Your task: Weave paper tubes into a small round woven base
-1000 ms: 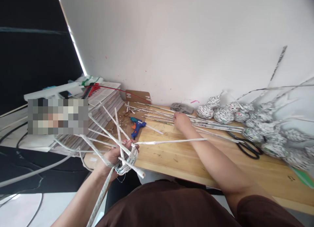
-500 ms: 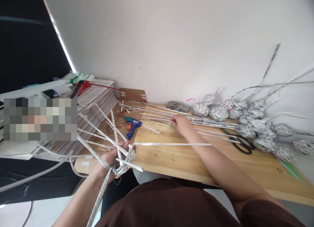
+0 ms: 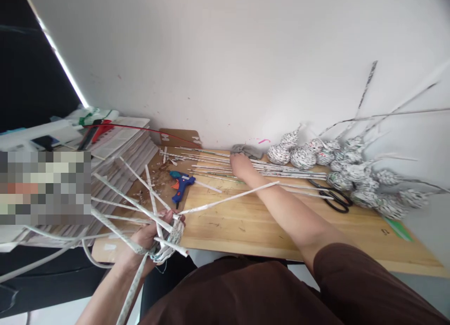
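Observation:
My left hand (image 3: 149, 236) is closed round a small woven piece (image 3: 169, 240) of white paper tubes, whose long loose ends fan out to the left, down and to the right. My right hand (image 3: 241, 166) is over a bundle of thin paper sticks (image 3: 281, 170) lying on the wooden table, near a grey cloth (image 3: 248, 151); its fingertips are at the sticks, and whether they grip one is hidden. A blue glue gun (image 3: 181, 187) lies between the two hands, beyond the woven piece.
Several woven paper gourds (image 3: 303, 157) stand against the wall at the right, with long stems rising. Black scissors (image 3: 335, 199) lie before them. Paper stacks (image 3: 130, 142) with a red-handled tool (image 3: 101, 129) are at the left. Paper scraps litter the brown board (image 3: 140, 180).
My right hand has moved farther back along the sticks, towards the grey cloth. The tube pointing right from the woven piece now tilts upward. The whole view has shifted somewhat.

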The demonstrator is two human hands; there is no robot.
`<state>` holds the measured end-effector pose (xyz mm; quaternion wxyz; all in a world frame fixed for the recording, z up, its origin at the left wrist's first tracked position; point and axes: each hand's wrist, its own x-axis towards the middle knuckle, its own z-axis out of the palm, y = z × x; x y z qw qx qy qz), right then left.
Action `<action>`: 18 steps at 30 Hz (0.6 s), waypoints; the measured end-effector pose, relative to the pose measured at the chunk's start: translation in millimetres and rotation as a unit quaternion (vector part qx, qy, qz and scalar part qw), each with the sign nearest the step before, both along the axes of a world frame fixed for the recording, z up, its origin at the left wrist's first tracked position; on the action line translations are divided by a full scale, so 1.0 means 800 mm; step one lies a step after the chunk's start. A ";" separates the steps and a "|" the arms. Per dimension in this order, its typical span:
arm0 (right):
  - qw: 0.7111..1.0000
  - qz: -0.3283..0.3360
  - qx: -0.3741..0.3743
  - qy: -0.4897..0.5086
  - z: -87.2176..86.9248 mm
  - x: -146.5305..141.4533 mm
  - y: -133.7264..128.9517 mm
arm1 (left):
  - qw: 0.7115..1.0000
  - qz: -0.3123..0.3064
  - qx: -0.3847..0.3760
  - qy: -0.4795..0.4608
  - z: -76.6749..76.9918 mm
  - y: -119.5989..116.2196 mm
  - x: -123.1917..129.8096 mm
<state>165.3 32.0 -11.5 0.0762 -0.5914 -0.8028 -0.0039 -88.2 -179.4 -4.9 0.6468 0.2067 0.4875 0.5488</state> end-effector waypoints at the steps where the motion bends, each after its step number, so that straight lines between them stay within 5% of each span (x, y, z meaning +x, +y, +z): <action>1: 1.000 0.000 0.010 0.006 0.003 -0.001 -0.001 | 1.000 0.005 -0.005 0.000 0.000 0.000 0.000; 8: 0.995 0.052 0.062 0.063 0.029 -0.010 -0.008 | 0.999 0.002 -0.040 0.001 0.000 0.004 0.000; 13: 0.961 0.183 0.161 0.128 0.041 -0.023 -0.021 | 0.999 -0.014 -0.051 0.009 0.005 0.001 0.005; 18: 0.957 0.210 0.183 0.085 0.052 -0.034 -0.043 | 0.999 -0.014 -0.050 0.009 0.002 0.002 0.003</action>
